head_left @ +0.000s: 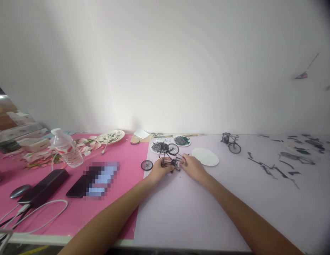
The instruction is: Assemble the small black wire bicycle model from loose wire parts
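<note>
Left hand [161, 170]: grip closed around 1 black miniature bicycle [173, 163], mid-tabletop [202, 212]. Right hand [193, 166]: at the bicycle's right side, fingers bent; cannot tell whether its grip holds anything. Left: 1 loose wheel [147, 165]. Far right: 1 upright second bicycle [230, 142].

Readable text, brands, numbers, signs: none that I can make out over my feed. Item 1: label [68, 151] on the clear bottle [66, 145], toward the back left corner of the bench [194, 219]; red marking, any lettering too small for me to read. Item 2: phone [93, 180], left part of the bench; screen pixelated, contents illegible to me. Item 3: pale boxes [18, 131], bench's left edge; any print blurred.
</note>
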The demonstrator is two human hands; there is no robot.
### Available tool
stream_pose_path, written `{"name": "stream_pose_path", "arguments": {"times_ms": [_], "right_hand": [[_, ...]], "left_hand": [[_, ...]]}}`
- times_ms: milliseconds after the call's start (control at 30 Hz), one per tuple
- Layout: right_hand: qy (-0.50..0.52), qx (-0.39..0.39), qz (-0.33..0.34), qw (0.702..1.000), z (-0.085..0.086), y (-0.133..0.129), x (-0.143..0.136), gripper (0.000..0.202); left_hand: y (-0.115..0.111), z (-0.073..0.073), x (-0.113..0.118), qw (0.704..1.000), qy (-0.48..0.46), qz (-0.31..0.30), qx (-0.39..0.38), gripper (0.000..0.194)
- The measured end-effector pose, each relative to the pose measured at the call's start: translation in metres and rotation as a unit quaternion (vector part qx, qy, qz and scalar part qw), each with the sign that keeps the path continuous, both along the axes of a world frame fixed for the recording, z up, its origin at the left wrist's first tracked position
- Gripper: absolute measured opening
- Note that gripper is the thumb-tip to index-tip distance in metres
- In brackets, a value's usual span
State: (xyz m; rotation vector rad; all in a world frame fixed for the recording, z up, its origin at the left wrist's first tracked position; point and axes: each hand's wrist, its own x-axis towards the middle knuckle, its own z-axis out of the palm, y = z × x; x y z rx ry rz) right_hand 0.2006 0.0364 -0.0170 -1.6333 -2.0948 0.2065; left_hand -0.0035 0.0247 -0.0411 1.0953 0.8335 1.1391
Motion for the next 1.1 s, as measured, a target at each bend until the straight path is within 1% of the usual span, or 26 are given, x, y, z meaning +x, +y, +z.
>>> {"name": "stream_pose_path", "arguments": {"times_ms": [167, 333, 467, 600, 700, 800, 967, 1100], "right_hand": [[-0.017, 0.012, -0.010, 1.000, -0.003, 0.000, -0.003, 0.022], [0.014, 0.015, -0.006, 1.000, -0.003, -0.001, -0.005, 0.023], [0.075, 0.056, -0.006, 0.996, 0.001, -0.002, -0.009, 0.025], [0.175, 0.090, 0.040, 0.980, 0.006, -0.006, -0.013, 0.029], [0.230, 0.073, 0.081, 0.967, 0.008, -0.011, -0.017, 0.031], [0.248, 0.043, 0.104, 0.962, 0.008, -0.016, -0.022, 0.025], [0.272, 0.027, 0.119, 0.955, 0.005, -0.019, -0.029, 0.021], [0.283, 0.029, 0.125, 0.950, 0.004, -0.019, -0.031, 0.017]], "left_hand": [[0.000, 0.000, 0.001, 1.000, 0.002, 0.009, -0.003, 0.052], [0.000, 0.000, 0.001, 0.999, 0.001, 0.030, -0.017, 0.054], [0.000, 0.002, 0.002, 0.998, -0.004, 0.046, -0.032, 0.056], [-0.001, 0.003, 0.004, 0.998, -0.010, 0.055, -0.040, 0.058], [-0.001, 0.004, 0.004, 0.998, -0.017, 0.049, -0.038, 0.058], [0.000, 0.002, 0.002, 0.999, -0.008, 0.041, -0.033, 0.059], [0.004, -0.005, 0.000, 0.999, 0.019, 0.030, 0.002, 0.064], [0.004, -0.005, -0.001, 1.000, 0.017, 0.021, 0.011, 0.066]]}}
